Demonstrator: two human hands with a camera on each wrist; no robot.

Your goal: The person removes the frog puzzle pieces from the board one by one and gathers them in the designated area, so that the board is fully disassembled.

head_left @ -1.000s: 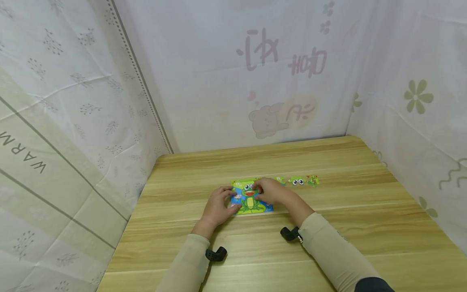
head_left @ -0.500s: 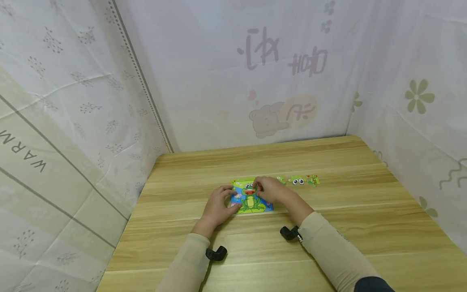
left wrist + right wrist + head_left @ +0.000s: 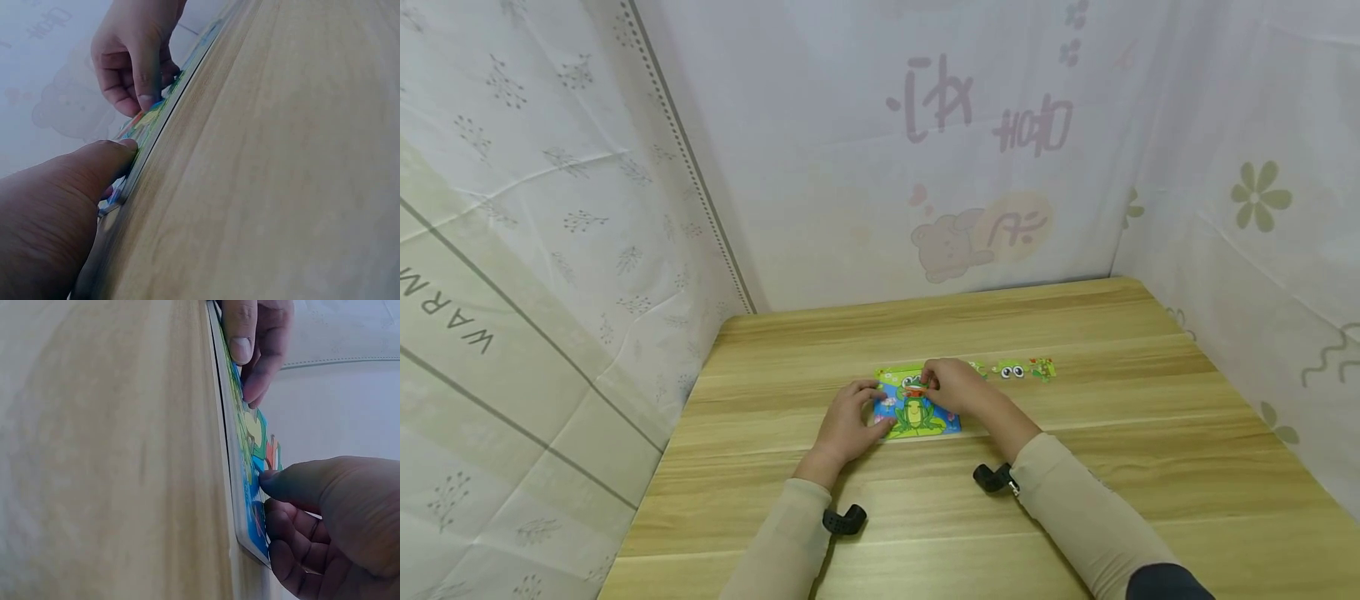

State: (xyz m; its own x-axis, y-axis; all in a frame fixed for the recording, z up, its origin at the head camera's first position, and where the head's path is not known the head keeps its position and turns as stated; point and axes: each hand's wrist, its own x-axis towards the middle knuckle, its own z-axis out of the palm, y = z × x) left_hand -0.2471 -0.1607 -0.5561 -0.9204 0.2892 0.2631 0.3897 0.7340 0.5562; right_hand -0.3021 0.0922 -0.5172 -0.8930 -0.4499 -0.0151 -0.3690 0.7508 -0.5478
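A square frog jigsaw puzzle (image 3: 951, 428) in a thin tray lies on the wooden table. My left hand (image 3: 846, 427) rests at its left side, fingertips and thumb spread on the puzzle's surface. With thumb and fingers, my right hand (image 3: 958, 388) pinches a puzzle piece (image 3: 914, 391) at the frog's mouth. In the right wrist view, that piece (image 3: 257, 434) stands tilted up from the tray, showing yellow, green and red. The left wrist view shows my left thumb (image 3: 122, 150) on the puzzle's near edge. The right hand hides the puzzle's upper right part.
Loose puzzle pieces lie in a row to the puzzle's right: a partly hidden green piece (image 3: 977, 367), one with frog eyes (image 3: 1012, 371) and one with red flowers (image 3: 1042, 369). Patterned cloth walls (image 3: 820, 167) enclose the table (image 3: 820, 350) at the back and sides.
The right hand has shifted slightly up and away, and the piece at the frog's mouth now looks lifted and tilted. The left hand has stayed in place.
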